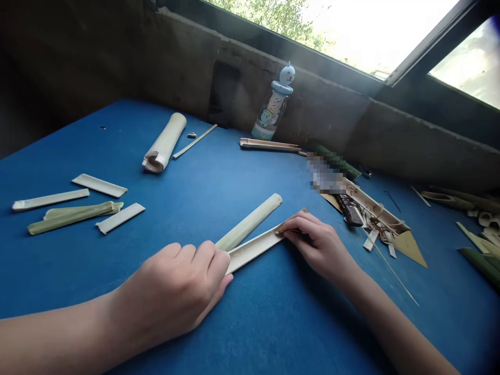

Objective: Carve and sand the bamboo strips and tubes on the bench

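My left hand (183,281) is closed around the near end of a split bamboo strip (253,253), its pale hollow side facing up. Behind it lies a second bamboo strip (252,221), outer side up. Its near end is hidden by my left hand, so I cannot tell whether the fingers hold it too. At the far end of the first strip, my right hand (318,245) pinches a small tan piece that looks like folded sandpaper (304,211). The fingertips press it into the strip's hollow; most of it is covered by the fingers.
Several bamboo strips (99,185) lie at the left, with a bamboo tube (166,140) farther back. A bottle (269,114) stands by the wall. At the right are a dark-handled knife with a blurred blade (328,174), a tan sheet (410,249) and bamboo offcuts (484,245).
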Demonstrator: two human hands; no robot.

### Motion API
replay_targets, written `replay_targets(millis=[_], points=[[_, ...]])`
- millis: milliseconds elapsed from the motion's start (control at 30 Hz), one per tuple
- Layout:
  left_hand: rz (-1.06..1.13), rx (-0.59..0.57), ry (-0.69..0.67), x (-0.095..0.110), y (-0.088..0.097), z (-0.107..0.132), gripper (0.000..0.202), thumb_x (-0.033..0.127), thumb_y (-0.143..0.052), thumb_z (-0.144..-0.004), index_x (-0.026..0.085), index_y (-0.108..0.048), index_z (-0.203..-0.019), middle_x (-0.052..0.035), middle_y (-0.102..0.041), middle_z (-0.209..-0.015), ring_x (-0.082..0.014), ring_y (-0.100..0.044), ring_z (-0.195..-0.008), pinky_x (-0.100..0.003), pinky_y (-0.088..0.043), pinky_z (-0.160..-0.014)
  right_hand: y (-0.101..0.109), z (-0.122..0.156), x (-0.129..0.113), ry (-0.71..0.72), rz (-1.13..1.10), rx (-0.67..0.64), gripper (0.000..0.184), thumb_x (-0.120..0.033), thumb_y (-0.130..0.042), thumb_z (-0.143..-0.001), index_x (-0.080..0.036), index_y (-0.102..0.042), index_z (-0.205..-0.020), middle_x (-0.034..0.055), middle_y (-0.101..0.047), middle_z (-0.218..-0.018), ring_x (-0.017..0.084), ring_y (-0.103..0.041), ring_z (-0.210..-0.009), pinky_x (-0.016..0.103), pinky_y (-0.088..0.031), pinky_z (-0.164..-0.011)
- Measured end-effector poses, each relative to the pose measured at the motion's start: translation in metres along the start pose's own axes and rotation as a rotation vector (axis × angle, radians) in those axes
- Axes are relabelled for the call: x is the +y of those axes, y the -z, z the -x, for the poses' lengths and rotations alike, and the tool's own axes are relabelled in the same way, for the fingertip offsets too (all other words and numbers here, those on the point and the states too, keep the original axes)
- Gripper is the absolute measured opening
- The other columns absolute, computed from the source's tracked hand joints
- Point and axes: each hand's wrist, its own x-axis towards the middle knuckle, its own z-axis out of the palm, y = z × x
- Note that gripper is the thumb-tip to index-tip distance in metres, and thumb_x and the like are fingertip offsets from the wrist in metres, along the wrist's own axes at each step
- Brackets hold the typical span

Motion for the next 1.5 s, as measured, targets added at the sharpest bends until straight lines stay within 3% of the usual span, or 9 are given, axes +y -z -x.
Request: replay_targets(millis=[133, 400, 600, 667, 800, 933, 1167, 1333, 1500], points=[[0.015, 0.02, -0.028, -0.002, -0.004, 0.001, 0.027, 0.031, -0.048, -0.106, 0.024, -0.055, -0.081, -0.0003, -0.053, -0.068, -0.0221, -0.052, -0.05, -0.038, -0.036, -0.049, -0.016, -0.003, -0.025, 0.155, -0.051, -0.034, 0.019, -0.01, -0.056, -0.107, -0.022, -0.071, -0.108, 0.006, -0.077, -0.1, 0.019, -0.07, -0.09, 0.032, -0.058, -0.079], [-0.147, -0.017, -0.061, 0.002, -0.007, 0.003, 0.033, 0.038, -0.045, -0.11, 0.02, -0.069, -0.096, -0.0008, -0.054, -0.069, -0.0206, -0.05, -0.05, -0.037, -0.036, -0.05, 0.01, 0.002, 0.028, 0.007, 0.134, 0.104, 0.017, -0.015, -0.058, -0.107, -0.023, -0.072, -0.101, 0.0077, -0.076, -0.098, 0.023, -0.073, -0.09, 0.036, -0.06, -0.079], [-0.228, -0.093, -0.131, 0.0, 0.007, 0.002, 0.032, 0.037, -0.052, -0.11, 0.02, -0.072, -0.092, -0.0004, -0.057, -0.068, -0.0184, -0.054, -0.053, -0.034, -0.041, -0.053, -0.014, -0.006, -0.005, 0.204, 0.01, 0.007, 0.026, -0.005, -0.051, -0.105, -0.022, -0.071, -0.109, 0.008, -0.077, -0.104, 0.022, -0.07, -0.096, 0.034, -0.06, -0.084], [-0.201, -0.064, -0.125, -0.001, 0.006, 0.002, 0.033, 0.036, -0.049, -0.111, 0.019, -0.072, -0.095, -0.0006, -0.057, -0.067, -0.0183, -0.053, -0.051, -0.034, -0.039, -0.051, -0.01, -0.007, -0.001, 0.195, 0.055, -0.005, 0.028, -0.004, -0.05, -0.105, -0.022, -0.072, -0.109, 0.0082, -0.078, -0.104, 0.022, -0.07, -0.096, 0.035, -0.059, -0.084], [-0.183, -0.09, -0.123, -0.001, 0.0, 0.003, 0.031, 0.038, -0.052, -0.109, 0.017, -0.072, -0.096, -0.0015, -0.058, -0.068, -0.0188, -0.056, -0.051, -0.034, -0.041, -0.05, 0.0, -0.004, 0.014, 0.093, 0.171, 0.114, 0.026, -0.008, -0.052, -0.107, -0.023, -0.074, -0.103, 0.0079, -0.077, -0.1, 0.023, -0.07, -0.092, 0.037, -0.059, -0.083], [-0.156, 0.005, -0.119, -0.001, -0.007, 0.007, 0.029, 0.033, -0.049, -0.109, 0.017, -0.071, -0.099, -0.0013, -0.055, -0.067, -0.0202, -0.053, -0.049, -0.036, -0.038, -0.048, -0.005, -0.005, 0.003, 0.241, 0.135, -0.002, 0.033, -0.001, -0.049, -0.104, -0.021, -0.074, -0.111, 0.0075, -0.078, -0.104, 0.021, -0.07, -0.094, 0.034, -0.06, -0.083], [-0.09, 0.055, -0.102, -0.004, -0.016, 0.011, 0.033, 0.04, -0.044, -0.112, 0.017, -0.067, -0.103, 0.0004, -0.052, -0.067, -0.0191, -0.048, -0.049, -0.036, -0.032, -0.051, 0.013, -0.001, 0.006, 0.269, 0.609, 0.002, 0.037, 0.006, -0.044, -0.1, -0.011, -0.075, -0.109, 0.0132, -0.076, -0.101, 0.024, -0.062, -0.086, 0.038, -0.058, -0.077], [-0.027, 0.111, -0.042, -0.003, -0.021, 0.012, 0.034, 0.04, -0.042, -0.114, 0.016, -0.064, -0.105, -0.0009, -0.053, -0.072, -0.0197, -0.049, -0.052, -0.037, -0.027, -0.052, 0.007, -0.002, 0.0, 0.436, 0.481, -0.014, 0.03, 0.0, -0.047, -0.105, -0.011, -0.075, -0.112, 0.0096, -0.075, -0.095, 0.022, -0.062, -0.085, 0.035, -0.057, -0.077], [-0.022, 0.112, -0.058, -0.004, -0.021, 0.012, 0.036, 0.042, -0.039, -0.114, 0.017, -0.063, -0.102, 0.0004, -0.049, -0.068, -0.0194, -0.045, -0.049, -0.036, -0.028, -0.051, 0.006, -0.001, 0.013, 0.286, 0.399, 0.092, 0.029, 0.002, -0.051, -0.103, -0.015, -0.075, -0.107, 0.0103, -0.075, -0.097, 0.022, -0.064, -0.088, 0.035, -0.058, -0.076]])
